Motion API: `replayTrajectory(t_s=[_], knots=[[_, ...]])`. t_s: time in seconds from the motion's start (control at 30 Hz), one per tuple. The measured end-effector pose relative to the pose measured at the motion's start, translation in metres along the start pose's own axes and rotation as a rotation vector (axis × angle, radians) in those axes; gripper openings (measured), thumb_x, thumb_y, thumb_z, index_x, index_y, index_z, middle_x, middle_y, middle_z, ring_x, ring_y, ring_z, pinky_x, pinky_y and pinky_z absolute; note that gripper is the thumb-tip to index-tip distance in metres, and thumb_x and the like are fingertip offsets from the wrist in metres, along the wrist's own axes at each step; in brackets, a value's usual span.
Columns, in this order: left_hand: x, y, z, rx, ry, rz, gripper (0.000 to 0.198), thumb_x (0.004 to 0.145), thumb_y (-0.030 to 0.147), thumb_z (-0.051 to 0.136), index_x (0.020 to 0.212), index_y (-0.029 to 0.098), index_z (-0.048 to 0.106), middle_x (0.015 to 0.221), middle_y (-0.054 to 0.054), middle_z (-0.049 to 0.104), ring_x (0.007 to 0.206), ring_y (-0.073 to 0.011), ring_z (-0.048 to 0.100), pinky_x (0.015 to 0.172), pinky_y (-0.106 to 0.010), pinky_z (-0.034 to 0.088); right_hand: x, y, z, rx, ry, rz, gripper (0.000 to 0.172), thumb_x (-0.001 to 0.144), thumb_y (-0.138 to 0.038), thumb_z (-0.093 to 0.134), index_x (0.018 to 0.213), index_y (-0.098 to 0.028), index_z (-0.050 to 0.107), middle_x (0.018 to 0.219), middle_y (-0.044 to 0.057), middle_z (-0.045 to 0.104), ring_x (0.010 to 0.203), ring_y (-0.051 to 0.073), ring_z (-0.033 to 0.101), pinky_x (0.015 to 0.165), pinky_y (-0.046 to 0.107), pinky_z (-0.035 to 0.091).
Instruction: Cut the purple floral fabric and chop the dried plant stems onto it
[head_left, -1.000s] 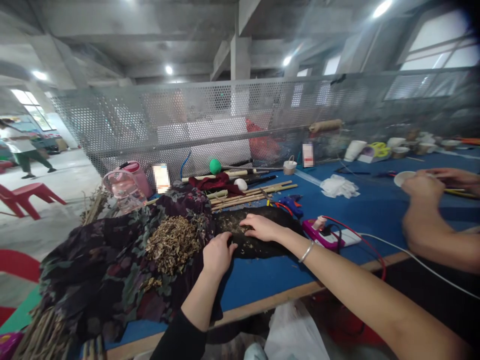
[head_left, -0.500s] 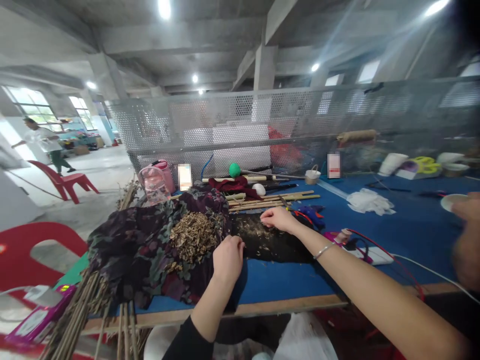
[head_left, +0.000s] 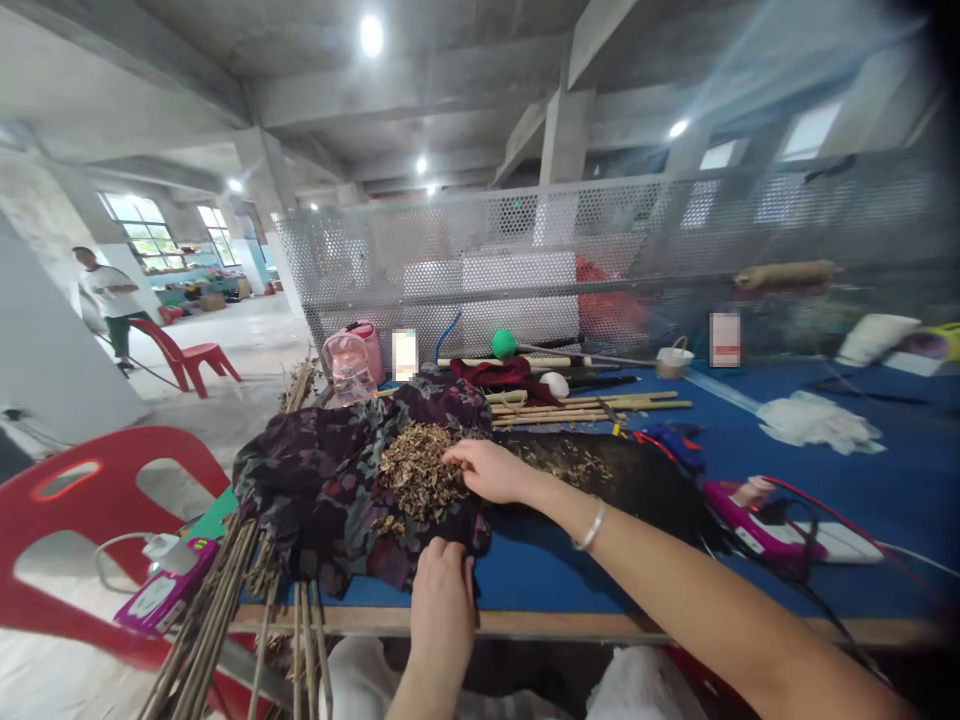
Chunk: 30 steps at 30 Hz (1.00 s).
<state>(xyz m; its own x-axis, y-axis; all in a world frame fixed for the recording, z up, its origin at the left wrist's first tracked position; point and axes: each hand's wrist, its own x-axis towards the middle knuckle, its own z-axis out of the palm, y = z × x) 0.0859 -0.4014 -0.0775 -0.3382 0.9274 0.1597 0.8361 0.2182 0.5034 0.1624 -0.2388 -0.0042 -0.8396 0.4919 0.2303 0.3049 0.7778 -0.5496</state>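
A heap of dried brown plant bits (head_left: pixel 417 470) lies on a crumpled dark floral cloth (head_left: pixel 315 490) on the blue table. My right hand (head_left: pixel 491 472) reaches across to the heap's right edge with its fingertips pinched together; whatever they hold is too small to make out. At the cloth's front edge, by the table's rim, is my left hand (head_left: pixel 444 585), its fingers curled and pressed together. What lies under those fingers is hidden. To the right is a black mat (head_left: pixel 630 480) with loose plant bits scattered on it.
Thin sticks (head_left: pixel 585 408) and a green ball (head_left: pixel 503 344) lie behind the mat. A purple power strip (head_left: pixel 757 535) with cables and a white plastic bag (head_left: pixel 821 422) are at right. Bundled stalks (head_left: pixel 214 600) and a red chair (head_left: pixel 97 480) stand left. A person (head_left: pixel 112 300) is far off.
My right hand has moved left from the black mat to the heap. My left hand has come back from beside the heap to the cloth's front edge. The view has turned left.
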Motion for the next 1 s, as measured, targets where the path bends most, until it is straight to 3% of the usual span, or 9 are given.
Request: replayTrajectory(t_s=[0.1, 0.2, 0.27, 0.4, 0.47, 0.6, 0.7, 0.83, 1.0], knots=[[0.012, 0.008, -0.002, -0.159, -0.007, 0.022, 0.025, 0.089, 0.017, 0.038, 0.090, 0.015, 0.063, 0.090, -0.009, 0.061, 0.087, -0.0207, 0.058, 0.079, -0.032, 0.045, -0.052, 0.009, -0.004, -0.067, -0.191, -0.145, 0.070, 0.056, 0.001, 0.047, 0.122, -0.019, 0.058, 0.131, 0.010, 0.052, 0.123, 0.022, 0.044, 0.106, 0.038, 0.031], [0.020, 0.037, -0.001, -0.322, 0.009, 0.113, 0.023, 0.086, 0.013, 0.041, 0.095, 0.016, 0.062, 0.098, -0.009, 0.063, 0.094, -0.0193, 0.058, 0.086, -0.031, 0.044, -0.089, 0.018, -0.001, -0.093, -0.216, -0.082, 0.085, 0.052, -0.002, 0.048, 0.135, -0.020, 0.043, 0.144, 0.010, 0.037, 0.137, 0.025, 0.024, 0.112, 0.048, 0.017], [0.022, 0.060, 0.002, -0.358, -0.025, 0.186, 0.024, 0.084, 0.011, 0.044, 0.097, 0.016, 0.063, 0.102, -0.009, 0.064, 0.099, -0.0192, 0.057, 0.090, -0.030, 0.043, -0.101, 0.023, -0.001, -0.106, -0.147, -0.008, 0.075, 0.054, -0.004, 0.047, 0.128, -0.019, 0.050, 0.135, 0.011, 0.048, 0.132, 0.024, 0.034, 0.111, 0.052, 0.013], [0.017, 0.088, 0.003, -0.303, -0.173, 0.280, 0.021, 0.086, 0.020, 0.046, 0.093, 0.017, 0.065, 0.095, -0.009, 0.065, 0.089, -0.0201, 0.059, 0.083, -0.031, 0.046, -0.118, 0.036, -0.016, -0.168, -0.117, 0.008, 0.042, 0.058, -0.002, 0.042, 0.087, -0.021, 0.066, 0.090, 0.004, 0.069, 0.096, 0.018, 0.059, 0.111, 0.051, 0.011], [0.008, 0.085, -0.003, -0.296, -0.226, 0.354, 0.023, 0.085, 0.028, 0.051, 0.102, 0.019, 0.063, 0.098, -0.007, 0.064, 0.091, -0.0198, 0.058, 0.083, -0.031, 0.046, -0.130, 0.046, -0.027, -0.185, -0.127, 0.032, 0.042, 0.057, -0.001, 0.040, 0.081, -0.023, 0.066, 0.082, 0.001, 0.068, 0.089, 0.016, 0.061, 0.110, 0.049, 0.014], [-0.024, 0.045, -0.011, -0.180, -0.216, 0.461, 0.063, 0.070, 0.039, 0.069, 0.127, 0.024, 0.048, 0.125, -0.008, 0.053, 0.117, -0.0253, 0.045, 0.104, -0.042, 0.034, -0.149, 0.062, -0.043, -0.162, -0.109, 0.074, 0.046, 0.057, -0.001, 0.041, 0.087, -0.025, 0.067, 0.091, 0.001, 0.068, 0.092, 0.017, 0.060, 0.107, 0.045, 0.022], [-0.051, 0.002, -0.002, 0.009, -0.053, 0.338, 0.067, 0.065, 0.027, 0.070, 0.128, 0.023, 0.047, 0.131, -0.010, 0.048, 0.127, -0.0310, 0.036, 0.110, -0.054, 0.020, -0.141, 0.061, -0.047, -0.107, -0.050, -0.037, 0.038, 0.065, -0.003, 0.044, 0.089, -0.023, 0.067, 0.099, 0.004, 0.067, 0.100, 0.018, 0.057, 0.102, 0.039, 0.030], [-0.067, -0.040, 0.011, 0.080, 0.107, 0.254, 0.038, 0.076, 0.013, 0.052, 0.111, 0.025, 0.060, 0.127, -0.008, 0.054, 0.123, -0.0251, 0.045, 0.105, -0.044, 0.035, -0.099, 0.045, -0.043, -0.008, 0.088, -0.137, 0.023, 0.077, -0.012, 0.048, 0.086, -0.020, 0.067, 0.106, 0.007, 0.065, 0.109, 0.020, 0.053, 0.100, 0.036, 0.035], [-0.027, -0.029, -0.022, -0.110, 0.205, 0.001, 0.026, 0.087, 0.022, 0.037, 0.102, 0.022, 0.059, 0.100, -0.007, 0.068, 0.092, -0.0209, 0.063, 0.083, -0.034, 0.050, -0.023, 0.037, -0.021, 0.148, 0.175, 0.037, 0.021, 0.079, -0.014, 0.047, 0.087, -0.018, 0.065, 0.098, 0.004, 0.068, 0.093, 0.016, 0.060, 0.087, 0.026, 0.043]])
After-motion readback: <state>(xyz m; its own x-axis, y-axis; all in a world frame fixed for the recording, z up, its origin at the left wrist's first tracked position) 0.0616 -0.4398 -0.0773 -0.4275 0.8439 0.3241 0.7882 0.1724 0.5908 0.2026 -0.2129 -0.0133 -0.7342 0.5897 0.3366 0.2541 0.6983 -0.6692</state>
